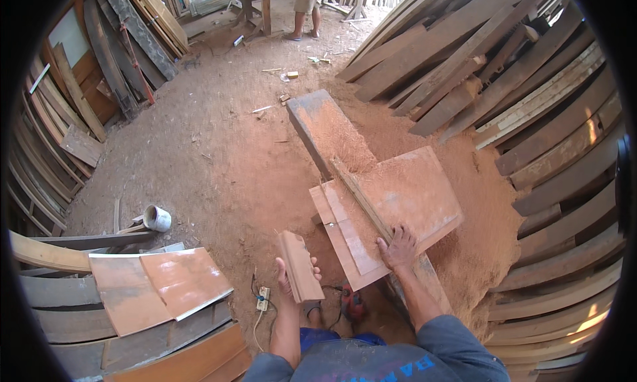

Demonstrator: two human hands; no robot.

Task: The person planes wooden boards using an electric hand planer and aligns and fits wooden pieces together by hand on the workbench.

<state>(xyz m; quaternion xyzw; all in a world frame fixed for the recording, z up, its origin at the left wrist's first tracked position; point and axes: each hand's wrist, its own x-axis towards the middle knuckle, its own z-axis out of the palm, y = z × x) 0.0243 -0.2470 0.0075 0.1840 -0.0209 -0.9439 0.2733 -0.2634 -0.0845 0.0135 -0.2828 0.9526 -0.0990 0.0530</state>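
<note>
My left hand grips a short reddish-brown wooden board with a stepped edge, holding it up in front of my body. Its fingers curl round the right side and the thumb lies on the left. My right hand rests with fingers spread on a wide flat panel, touching the near end of a narrow wooden strip that lies across it. Beside the strip, a paler piece lies along the panel's left part. Under the panel runs a thick, sawdust-covered beam.
A red power tool sits on the floor by my feet, near a socket block with cords. Stacked planks line the right; two panels lie on boards at left. A white bucket stands nearby. Another person stands far off.
</note>
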